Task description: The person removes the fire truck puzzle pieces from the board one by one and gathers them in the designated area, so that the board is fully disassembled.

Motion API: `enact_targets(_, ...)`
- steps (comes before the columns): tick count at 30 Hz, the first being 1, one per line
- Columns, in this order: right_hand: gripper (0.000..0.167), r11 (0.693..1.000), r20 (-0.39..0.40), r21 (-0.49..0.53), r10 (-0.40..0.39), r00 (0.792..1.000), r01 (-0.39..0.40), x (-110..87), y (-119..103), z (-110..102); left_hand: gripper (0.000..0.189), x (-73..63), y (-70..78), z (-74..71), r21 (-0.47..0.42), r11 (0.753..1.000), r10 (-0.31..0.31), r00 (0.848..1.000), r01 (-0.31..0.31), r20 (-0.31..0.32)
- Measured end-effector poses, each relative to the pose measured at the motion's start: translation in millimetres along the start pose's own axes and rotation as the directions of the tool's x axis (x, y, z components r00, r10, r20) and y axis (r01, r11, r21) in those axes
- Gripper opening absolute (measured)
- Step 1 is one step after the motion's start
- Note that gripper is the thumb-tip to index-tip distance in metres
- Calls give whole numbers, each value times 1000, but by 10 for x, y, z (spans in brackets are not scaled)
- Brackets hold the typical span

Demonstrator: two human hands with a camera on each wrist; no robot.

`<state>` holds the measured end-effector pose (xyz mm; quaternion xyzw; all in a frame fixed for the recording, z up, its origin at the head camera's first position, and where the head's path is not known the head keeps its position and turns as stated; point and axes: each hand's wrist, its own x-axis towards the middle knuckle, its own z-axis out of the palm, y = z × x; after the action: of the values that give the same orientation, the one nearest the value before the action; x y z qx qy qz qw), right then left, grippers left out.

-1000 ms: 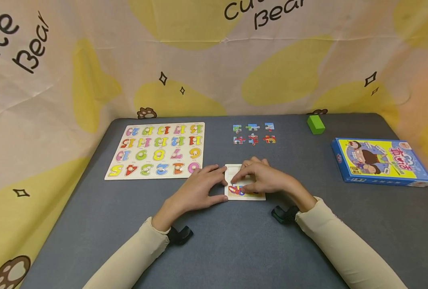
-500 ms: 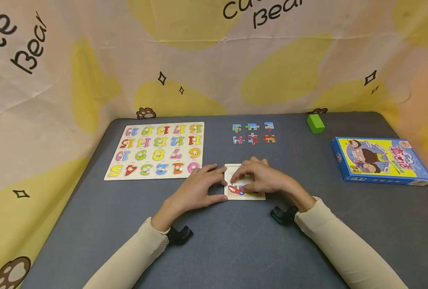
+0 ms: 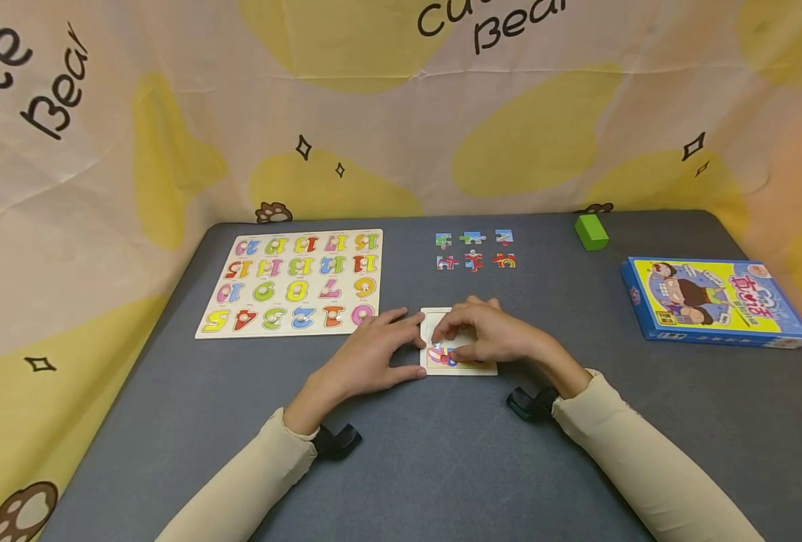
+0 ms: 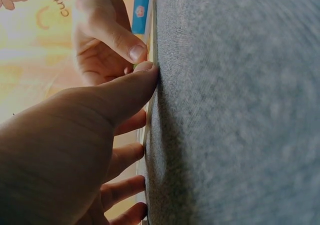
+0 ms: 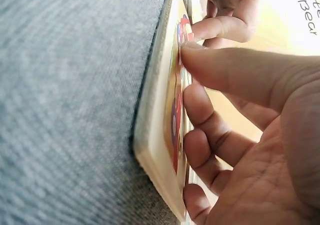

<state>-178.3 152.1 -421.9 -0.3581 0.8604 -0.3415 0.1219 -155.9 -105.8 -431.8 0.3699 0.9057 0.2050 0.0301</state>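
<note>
A small pale puzzle frame (image 3: 426, 320) lies at the middle of the table, with colourful printed pieces in its near part. My left hand (image 3: 374, 355) rests at its left edge, fingers mostly straight; in the left wrist view the thumb and fingertips touch the edge. Over the frame, my right hand (image 3: 492, 333) curls its thumb and index finger about a jigsaw piece (image 5: 186, 27) with red and blue print. In the right wrist view the thumb touches that piece, slightly raised at one edge. The right hand hides much of the frame's inside.
Several loose jigsaw pieces (image 3: 473, 261) lie in two rows beyond the frame. A number puzzle board (image 3: 286, 301) is at the left. A green block (image 3: 591, 233) and a blue-and-yellow box (image 3: 715, 303) sit at the right. A patterned cloth (image 3: 401, 135) hangs behind the table.
Both hands stay in nearly the same place. The right fingers shift slightly over the piece, and the left hand keeps its hold at the frame's edge.
</note>
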Motion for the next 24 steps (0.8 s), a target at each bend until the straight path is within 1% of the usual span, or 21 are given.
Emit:
enact_targets(4, 30, 1000, 12, 7, -23, 1000, 23, 3, 1, -5, 31, -1, -2, -5, 0, 1000, -5, 1000, 5, 13)
enact_targets(8, 28, 1000, 25, -7, -29, 999, 30, 6, -4, -3, 31, -2, -3, -7, 0, 1000, -3, 1000, 3, 17)
enact_targets(12, 33, 999, 32, -37, -29, 999, 30, 8, -44, 3, 31, 0, 1, -12, 3, 1000, -3, 1000, 3, 14)
enact_targets(16, 37, 997, 26, -66, -42, 999, 43, 18, -56, 30, 32, -1, 2, -13, 2, 1000, 2, 1000, -2, 6)
enact_targets(19, 36, 996, 15, -72, -54, 998, 55, 26, -48, 53, 32, -5, 3, -12, 1, 1000, 0, 1000, 0, 7)
enact_targets(24, 35, 996, 11, -71, -46, 999, 47, 27, -58, 63, 32, -5, 4, -6, 0, 1000, -3, 1000, 3, 5)
